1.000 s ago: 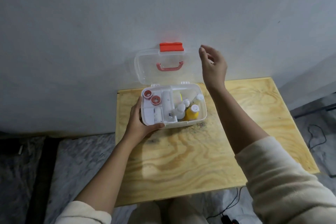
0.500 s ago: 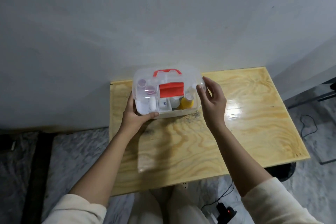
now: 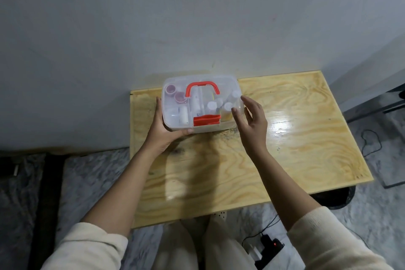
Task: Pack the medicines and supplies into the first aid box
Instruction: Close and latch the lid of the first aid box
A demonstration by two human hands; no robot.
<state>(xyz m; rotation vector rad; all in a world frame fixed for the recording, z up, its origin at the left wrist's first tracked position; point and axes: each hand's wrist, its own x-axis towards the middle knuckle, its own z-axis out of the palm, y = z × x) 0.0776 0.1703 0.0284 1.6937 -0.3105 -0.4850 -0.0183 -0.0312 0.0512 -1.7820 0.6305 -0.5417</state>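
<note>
The clear plastic first aid box [image 3: 225,82] stands at the back left of the wooden table [image 3: 295,138], its lid down. A red handle [image 3: 202,85] lies on the lid and a red latch [image 3: 206,121] sits at the front edge. Through the lid I see tape rolls [image 3: 175,93], white bottles [image 3: 221,105] and a yellow bottle. My left hand [image 3: 163,131] grips the box's left front corner. My right hand [image 3: 252,120] is at the box's right end, fingers spread, holding nothing.
A grey wall rises right behind the table. A power strip with a red light [image 3: 270,247] and cables lie on the marble floor at the lower right. My legs show under the table's near edge.
The lid stood open against the wall a second ago; it has swung down onto the box. My right hand came down from the lid to the box's right end.
</note>
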